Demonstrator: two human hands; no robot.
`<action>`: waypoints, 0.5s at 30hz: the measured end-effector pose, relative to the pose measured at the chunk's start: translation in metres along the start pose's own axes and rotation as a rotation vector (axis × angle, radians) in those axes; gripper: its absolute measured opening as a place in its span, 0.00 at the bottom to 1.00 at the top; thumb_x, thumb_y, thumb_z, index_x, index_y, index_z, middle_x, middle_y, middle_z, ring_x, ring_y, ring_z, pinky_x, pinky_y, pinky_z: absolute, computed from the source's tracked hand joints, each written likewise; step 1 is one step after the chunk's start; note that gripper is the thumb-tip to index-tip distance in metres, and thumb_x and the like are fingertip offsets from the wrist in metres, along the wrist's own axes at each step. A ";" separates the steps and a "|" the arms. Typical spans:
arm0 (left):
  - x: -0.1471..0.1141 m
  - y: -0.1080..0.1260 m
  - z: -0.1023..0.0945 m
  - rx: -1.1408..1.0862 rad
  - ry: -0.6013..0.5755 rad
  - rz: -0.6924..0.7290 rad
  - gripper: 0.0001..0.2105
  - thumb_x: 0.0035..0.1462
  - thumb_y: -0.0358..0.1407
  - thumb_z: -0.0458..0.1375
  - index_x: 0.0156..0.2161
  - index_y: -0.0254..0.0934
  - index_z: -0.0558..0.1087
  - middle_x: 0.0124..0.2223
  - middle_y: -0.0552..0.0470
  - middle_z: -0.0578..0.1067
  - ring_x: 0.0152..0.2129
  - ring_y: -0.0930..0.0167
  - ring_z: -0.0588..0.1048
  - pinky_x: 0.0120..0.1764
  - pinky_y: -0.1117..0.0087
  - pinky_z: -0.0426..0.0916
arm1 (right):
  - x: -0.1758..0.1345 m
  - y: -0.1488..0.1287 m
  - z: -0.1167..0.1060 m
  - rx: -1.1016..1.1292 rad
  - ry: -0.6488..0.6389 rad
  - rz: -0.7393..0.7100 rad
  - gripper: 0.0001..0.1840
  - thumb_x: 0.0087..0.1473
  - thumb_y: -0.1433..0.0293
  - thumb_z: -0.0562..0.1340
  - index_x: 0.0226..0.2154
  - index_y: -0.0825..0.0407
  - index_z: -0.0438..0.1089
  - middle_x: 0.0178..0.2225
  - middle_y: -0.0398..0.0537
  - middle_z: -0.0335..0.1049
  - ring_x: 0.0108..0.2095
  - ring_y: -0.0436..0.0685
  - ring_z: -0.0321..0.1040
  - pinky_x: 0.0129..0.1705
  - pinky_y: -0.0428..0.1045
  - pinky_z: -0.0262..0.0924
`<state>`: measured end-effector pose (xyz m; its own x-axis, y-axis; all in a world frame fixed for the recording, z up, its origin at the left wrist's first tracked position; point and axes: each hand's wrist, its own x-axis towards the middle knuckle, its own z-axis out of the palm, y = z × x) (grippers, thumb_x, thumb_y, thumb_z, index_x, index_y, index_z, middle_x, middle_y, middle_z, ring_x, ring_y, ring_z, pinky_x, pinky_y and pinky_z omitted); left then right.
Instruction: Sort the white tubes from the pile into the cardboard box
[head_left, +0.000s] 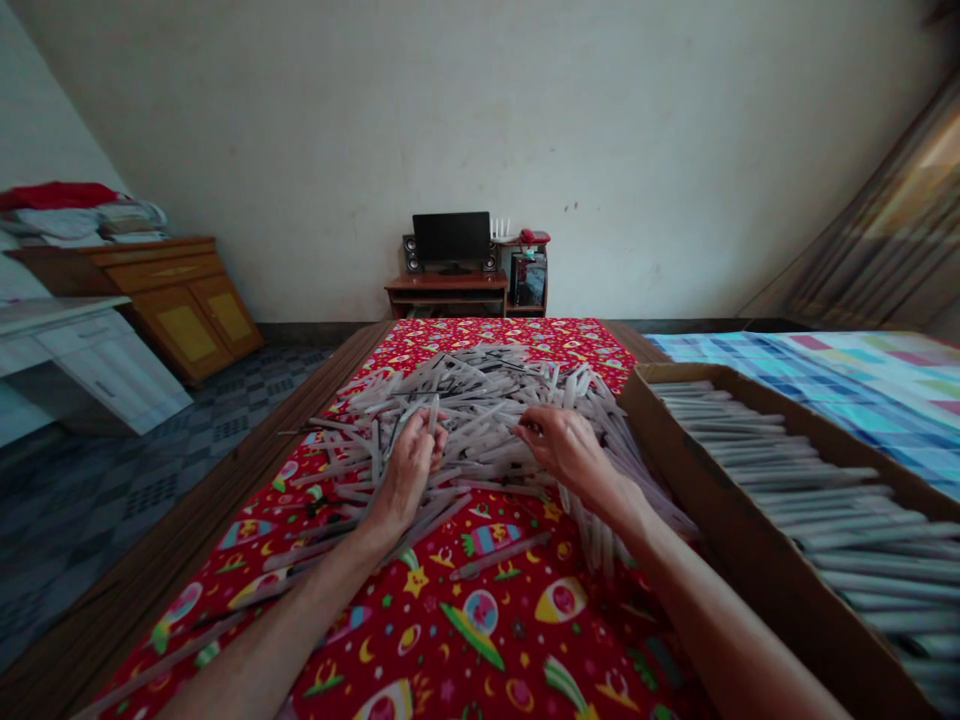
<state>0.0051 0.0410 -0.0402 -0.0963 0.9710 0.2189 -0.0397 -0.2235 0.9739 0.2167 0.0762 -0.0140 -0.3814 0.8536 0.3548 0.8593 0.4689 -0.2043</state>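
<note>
A heap of whitish, translucent pen barrels, with some dark thin pieces among them, is spread over a red cartoon-print cloth. My left hand is closed around one whitish pen barrel, its tip pointing up. To the right, over the heap, my right hand has its fingers pinched together; whatever they hold, if anything, is too small to make out. The two hands are apart. Near my right forearm lies a row of similar barrels, lined up lengthwise.
A long cardboard box filled with stacked whitish tubes stands at the right. Beyond it is a blue checked cloth. A desk with a monitor is against the far wall; a wooden cabinet stands at the left.
</note>
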 end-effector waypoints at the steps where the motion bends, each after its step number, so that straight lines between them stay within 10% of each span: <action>1: 0.000 -0.001 0.000 -0.003 -0.006 0.001 0.08 0.53 0.34 0.47 0.39 0.38 0.63 0.25 0.58 0.60 0.13 0.80 0.54 0.16 0.80 0.47 | -0.003 -0.007 -0.002 -0.014 -0.080 -0.055 0.14 0.55 0.62 0.55 0.29 0.52 0.72 0.27 0.49 0.71 0.29 0.53 0.67 0.28 0.44 0.51; 15: -0.002 0.005 0.003 -0.012 -0.012 -0.032 0.09 0.50 0.35 0.49 0.37 0.37 0.64 0.23 0.60 0.59 0.13 0.80 0.54 0.15 0.80 0.48 | -0.017 -0.025 0.022 -0.183 -0.360 -0.156 0.13 0.54 0.73 0.52 0.33 0.55 0.72 0.29 0.55 0.71 0.32 0.57 0.69 0.32 0.46 0.56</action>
<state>0.0076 0.0387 -0.0356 -0.0831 0.9785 0.1886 -0.0543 -0.1935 0.9796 0.1948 0.0547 -0.0348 -0.5785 0.8154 0.0210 0.8156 0.5786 0.0031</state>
